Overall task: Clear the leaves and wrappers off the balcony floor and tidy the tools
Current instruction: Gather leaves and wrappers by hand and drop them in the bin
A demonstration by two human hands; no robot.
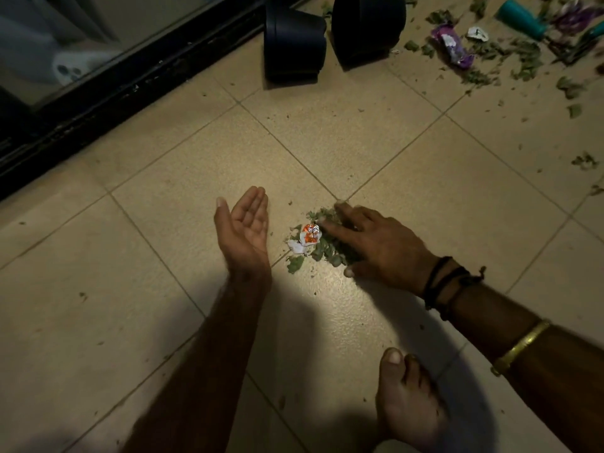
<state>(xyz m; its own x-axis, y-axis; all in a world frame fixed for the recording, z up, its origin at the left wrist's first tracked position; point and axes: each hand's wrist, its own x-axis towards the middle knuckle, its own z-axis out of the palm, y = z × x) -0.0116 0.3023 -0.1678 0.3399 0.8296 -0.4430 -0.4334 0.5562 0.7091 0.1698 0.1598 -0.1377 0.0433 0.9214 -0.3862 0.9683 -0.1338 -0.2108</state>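
Head view looks down on a tiled balcony floor (157,289), where a small pile of leaves (322,251) with an orange wrapper (310,233) and a white scrap (295,246) lies between the two hands. The right hand (379,246) lies flat on the right side of the pile, fingers spread and straight, pressing on the leaves. The left hand (243,230) stands on its edge just left of the pile, palm open and lightly cupped toward it, holding nothing.

By my reading, the job is at an early stage: only this one heap is gathered, and it is not yet lifted off the floor. Far to the right, scattered leaves (510,57), a purple wrapper (452,49) and a teal-handled tool (519,18) lie loose. Two black pots (294,44) lie tipped near the door frame (98,106). All of that is left to clear and tidy.
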